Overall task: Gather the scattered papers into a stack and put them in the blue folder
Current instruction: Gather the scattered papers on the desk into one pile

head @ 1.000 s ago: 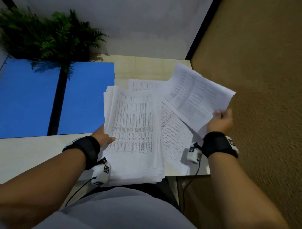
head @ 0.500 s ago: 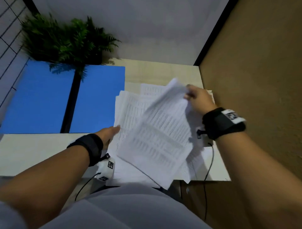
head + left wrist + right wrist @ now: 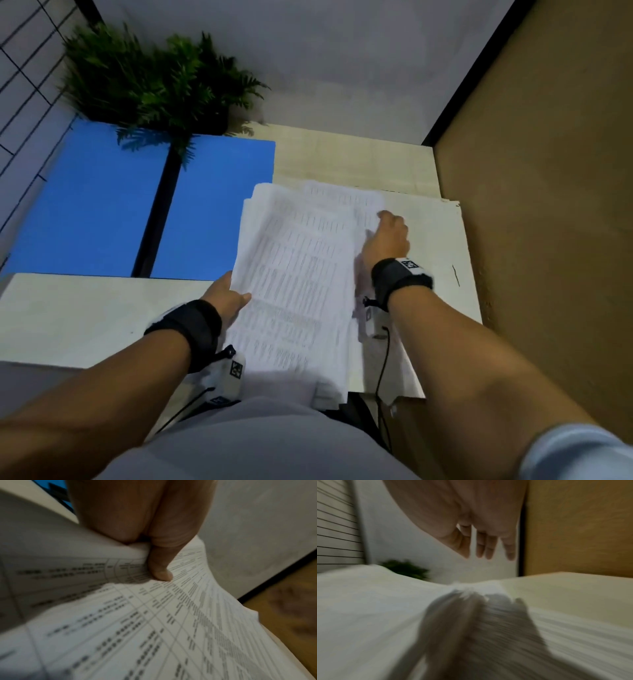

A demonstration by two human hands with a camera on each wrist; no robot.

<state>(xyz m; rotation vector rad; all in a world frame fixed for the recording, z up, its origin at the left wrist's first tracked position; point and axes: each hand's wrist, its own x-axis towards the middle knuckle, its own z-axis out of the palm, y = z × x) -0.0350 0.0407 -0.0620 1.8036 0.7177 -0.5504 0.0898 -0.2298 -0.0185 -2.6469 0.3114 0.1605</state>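
Papers [image 3: 294, 274] lie heaped on the surface [image 3: 68, 318] just right of the open blue folder [image 3: 219, 205], their near edge overhanging. 1 second ago the right hand [image 3: 387, 236] held a sheet aloft; now that sheet is on the heap and its grip hangs loose, fingers [image 3: 488, 547] spread, holding nothing. Left hand [image 3: 227, 301] pinches the heap's left edge, thumb [image 3: 161, 566] on top. Gathering looks nearly done. Printed tables are too blurred to read.
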